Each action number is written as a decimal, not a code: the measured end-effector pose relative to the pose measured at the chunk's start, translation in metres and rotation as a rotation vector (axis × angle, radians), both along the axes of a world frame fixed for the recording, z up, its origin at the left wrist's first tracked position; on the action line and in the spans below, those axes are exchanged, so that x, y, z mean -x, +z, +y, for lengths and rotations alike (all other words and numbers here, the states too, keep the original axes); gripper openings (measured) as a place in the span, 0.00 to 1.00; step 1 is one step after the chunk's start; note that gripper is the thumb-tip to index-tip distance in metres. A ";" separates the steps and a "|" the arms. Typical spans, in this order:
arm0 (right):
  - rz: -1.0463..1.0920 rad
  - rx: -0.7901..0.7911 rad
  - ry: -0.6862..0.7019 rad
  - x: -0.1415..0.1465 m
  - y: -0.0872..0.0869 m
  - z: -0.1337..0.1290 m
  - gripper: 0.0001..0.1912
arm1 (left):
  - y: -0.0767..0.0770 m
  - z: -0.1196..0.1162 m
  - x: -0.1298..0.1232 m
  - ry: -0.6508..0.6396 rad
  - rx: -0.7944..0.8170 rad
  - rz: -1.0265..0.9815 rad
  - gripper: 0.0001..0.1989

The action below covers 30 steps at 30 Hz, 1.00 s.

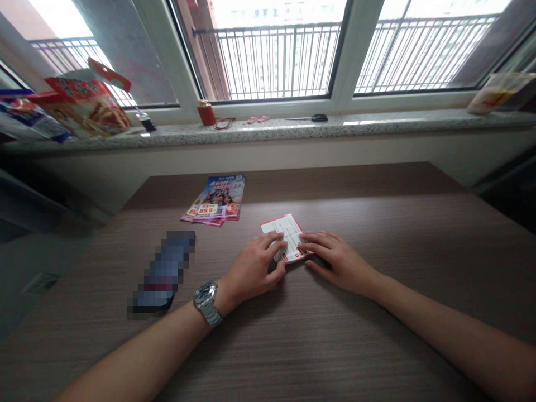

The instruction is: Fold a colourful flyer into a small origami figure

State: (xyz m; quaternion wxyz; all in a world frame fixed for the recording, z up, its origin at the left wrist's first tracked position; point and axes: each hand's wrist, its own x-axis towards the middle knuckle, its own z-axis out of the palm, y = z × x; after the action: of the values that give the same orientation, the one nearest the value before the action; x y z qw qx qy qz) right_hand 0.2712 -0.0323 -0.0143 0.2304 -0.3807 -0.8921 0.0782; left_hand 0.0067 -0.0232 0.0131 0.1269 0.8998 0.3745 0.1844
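Two hands, left (260, 261) and right (338, 260), fingers loosely spread, flank one paper (287, 228), fingertips on it. Beyond: flyer stack (220, 196), wooden table (360, 195), one windowsill (259, 133).

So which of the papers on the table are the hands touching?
The white paper with red edges: the left hand and right hand both have fingers on it. The colourful leaflets lie farther off, to the left, untouched.

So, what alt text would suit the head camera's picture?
A person's left hand and right hand touch a red-edged paper on a brown table. Flyers and a blurred phone lie at left; scissors sit on the windowsill beyond.
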 end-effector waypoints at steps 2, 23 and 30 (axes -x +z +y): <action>0.002 -0.002 -0.002 0.000 -0.001 0.000 0.20 | -0.001 0.000 0.000 -0.006 -0.005 -0.004 0.20; 0.126 0.028 0.034 -0.002 0.000 0.004 0.12 | -0.001 -0.001 0.001 -0.101 0.045 -0.039 0.22; 0.179 0.047 0.022 -0.003 0.002 0.004 0.10 | 0.002 -0.001 0.000 -0.039 -0.010 0.005 0.21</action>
State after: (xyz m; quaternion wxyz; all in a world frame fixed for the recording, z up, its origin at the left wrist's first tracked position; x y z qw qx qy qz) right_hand 0.2737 -0.0288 -0.0124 0.2992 -0.3676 -0.8701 0.1352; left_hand 0.0066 -0.0242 0.0151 0.1252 0.9081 0.3562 0.1812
